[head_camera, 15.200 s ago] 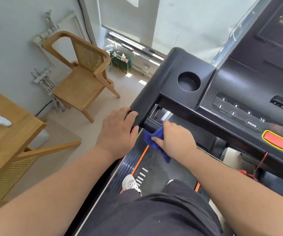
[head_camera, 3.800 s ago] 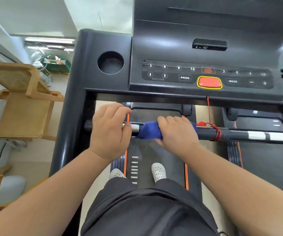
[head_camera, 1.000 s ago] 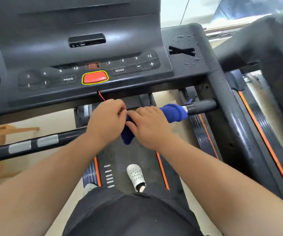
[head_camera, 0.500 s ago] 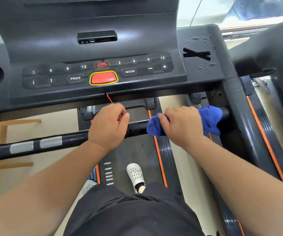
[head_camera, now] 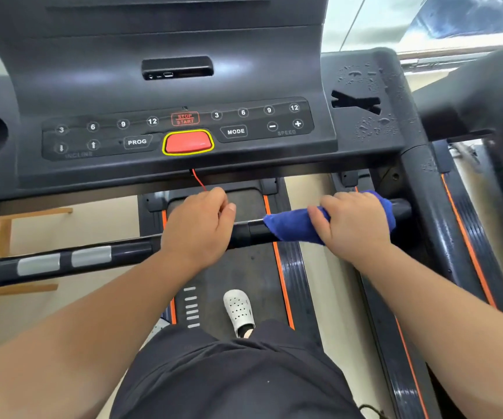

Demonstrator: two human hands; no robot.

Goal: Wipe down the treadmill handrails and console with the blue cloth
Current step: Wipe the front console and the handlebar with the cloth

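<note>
In the head view, your right hand (head_camera: 353, 226) is curled over the blue cloth (head_camera: 292, 227), clamping it round the front handrail (head_camera: 253, 232) near the bar's right end, just short of the right upright (head_camera: 425, 189). Your left hand (head_camera: 198, 229) is wrapped round the bare bar just beside the cloth. The red safety cord (head_camera: 198, 181) drops from the console (head_camera: 92, 86) to that hand, but you cannot tell whether its fingers also pinch the cord. You look to be on the handrail step, with the cloth at the far right of the bar. Droplets (head_camera: 371, 128) sit on the console's right wing, so that surface seems unwiped. The next move likely calls for loosening your right-hand grip enough to carry the cloth onto the upright or up to the wet wing. Keep it clear of the buttons and the cord.
</note>
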